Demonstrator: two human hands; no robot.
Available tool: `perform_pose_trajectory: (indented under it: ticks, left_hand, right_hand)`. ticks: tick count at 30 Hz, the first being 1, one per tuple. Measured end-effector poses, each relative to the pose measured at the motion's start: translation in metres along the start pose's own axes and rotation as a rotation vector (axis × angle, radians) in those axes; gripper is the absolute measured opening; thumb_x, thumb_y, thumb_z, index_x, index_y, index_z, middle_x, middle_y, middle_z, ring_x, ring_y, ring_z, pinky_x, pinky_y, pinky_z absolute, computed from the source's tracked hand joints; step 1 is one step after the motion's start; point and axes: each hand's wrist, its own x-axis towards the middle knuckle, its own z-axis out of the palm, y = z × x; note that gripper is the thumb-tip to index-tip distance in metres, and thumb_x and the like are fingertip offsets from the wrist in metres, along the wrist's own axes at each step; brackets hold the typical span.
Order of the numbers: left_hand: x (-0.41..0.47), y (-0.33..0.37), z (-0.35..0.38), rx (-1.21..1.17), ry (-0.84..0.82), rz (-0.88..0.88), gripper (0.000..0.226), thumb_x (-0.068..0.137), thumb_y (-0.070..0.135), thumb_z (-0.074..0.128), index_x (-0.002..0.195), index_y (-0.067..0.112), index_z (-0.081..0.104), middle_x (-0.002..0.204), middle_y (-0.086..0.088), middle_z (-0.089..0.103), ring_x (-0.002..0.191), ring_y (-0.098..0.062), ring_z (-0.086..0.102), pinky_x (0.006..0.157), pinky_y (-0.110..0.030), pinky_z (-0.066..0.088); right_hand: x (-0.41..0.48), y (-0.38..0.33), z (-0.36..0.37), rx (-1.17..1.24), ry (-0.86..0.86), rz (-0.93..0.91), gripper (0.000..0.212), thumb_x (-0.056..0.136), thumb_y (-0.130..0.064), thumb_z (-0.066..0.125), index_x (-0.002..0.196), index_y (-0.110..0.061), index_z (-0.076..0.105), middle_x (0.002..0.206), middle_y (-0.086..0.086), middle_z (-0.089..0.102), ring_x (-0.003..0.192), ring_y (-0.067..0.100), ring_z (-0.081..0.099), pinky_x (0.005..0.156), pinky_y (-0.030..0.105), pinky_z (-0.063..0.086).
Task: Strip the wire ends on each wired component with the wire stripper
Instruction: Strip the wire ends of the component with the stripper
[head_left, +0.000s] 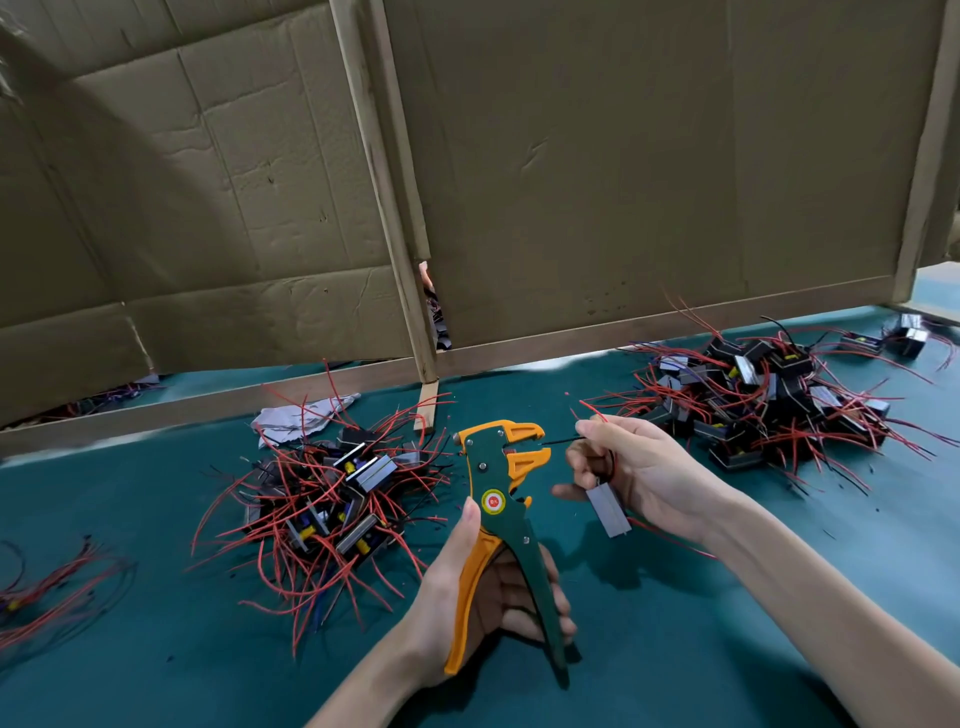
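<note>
My left hand (480, 587) grips the handles of a green and orange wire stripper (501, 499), held upright with its orange jaws parted and facing right. My right hand (631, 470) pinches a thin black wire (561, 441) whose tip reaches into the jaws. Under that hand hangs the wire's grey block component (608, 512), with a red wire trailing behind the palm. A heap of wired components (332, 493) with red and black leads lies left of the stripper. A second heap (758, 400) lies at the far right.
A teal mat (675, 613) covers the table. A cardboard partition (571, 182) on wooden frames stands close behind the work area. Crumpled grey paper (291, 418) sits behind the left heap. Loose red wires (57, 587) lie at the left edge.
</note>
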Motion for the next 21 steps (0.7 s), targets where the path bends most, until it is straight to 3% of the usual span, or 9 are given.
perform_pose_trajectory:
  ticks: [4,10,14,17,19,21]
  left_hand:
    - [0.0,0.0,0.0,0.007,0.003,-0.008,0.083,0.073,0.074,0.034,0.09,0.001,0.069,0.084,-0.025,0.066,0.078,-0.039,0.067,0.078,-0.046,0.055]
    - [-0.004,0.001,0.002,0.043,0.039,-0.02,0.08,0.075,0.072,0.031,0.08,0.0,0.064,0.074,-0.023,0.061,0.065,-0.035,0.065,0.067,-0.04,0.055]
    - [-0.004,-0.001,0.01,0.07,0.193,-0.005,0.069,0.078,0.071,0.047,0.064,0.004,0.06,0.059,-0.017,0.054,0.047,-0.027,0.056,0.051,-0.03,0.049]
    - [-0.001,-0.006,0.011,0.045,0.309,0.028,0.071,0.061,0.08,0.051,0.054,0.009,0.052,0.05,-0.011,0.042,0.036,-0.021,0.04,0.041,-0.021,0.036]
    - [0.0,-0.006,0.009,0.037,0.293,0.036,0.072,0.064,0.08,0.048,0.058,0.009,0.055,0.055,-0.014,0.045,0.04,-0.022,0.044,0.043,-0.023,0.039]
    - [0.0,-0.003,0.007,0.0,0.234,0.044,0.07,0.08,0.072,0.046,0.075,0.006,0.065,0.071,-0.021,0.058,0.056,-0.03,0.059,0.054,-0.033,0.05]
  right_hand:
    - [-0.001,0.0,0.002,-0.025,0.009,0.01,0.018,0.099,-0.013,0.047,0.082,-0.012,0.041,0.064,0.01,0.056,0.049,0.016,0.049,0.073,0.042,0.057]
    - [-0.001,0.0,0.003,-0.025,0.006,0.025,0.019,0.099,-0.012,0.047,0.081,-0.011,0.042,0.063,0.01,0.056,0.048,0.016,0.048,0.073,0.042,0.057]
    - [-0.001,0.0,0.003,-0.012,-0.016,0.024,0.02,0.098,-0.011,0.048,0.08,-0.01,0.042,0.062,0.01,0.054,0.048,0.016,0.046,0.074,0.042,0.057]
    - [-0.002,0.002,0.007,-0.023,-0.056,0.022,0.029,0.098,-0.012,0.048,0.069,-0.01,0.042,0.061,0.01,0.051,0.048,0.016,0.045,0.073,0.042,0.057]
    - [-0.003,0.004,0.009,-0.039,-0.074,0.025,0.031,0.1,-0.012,0.045,0.069,-0.01,0.04,0.062,0.01,0.052,0.048,0.016,0.045,0.073,0.043,0.057]
    - [-0.003,0.003,0.009,-0.031,-0.068,0.013,0.029,0.097,-0.014,0.049,0.07,-0.01,0.04,0.062,0.01,0.051,0.048,0.016,0.045,0.073,0.042,0.057]
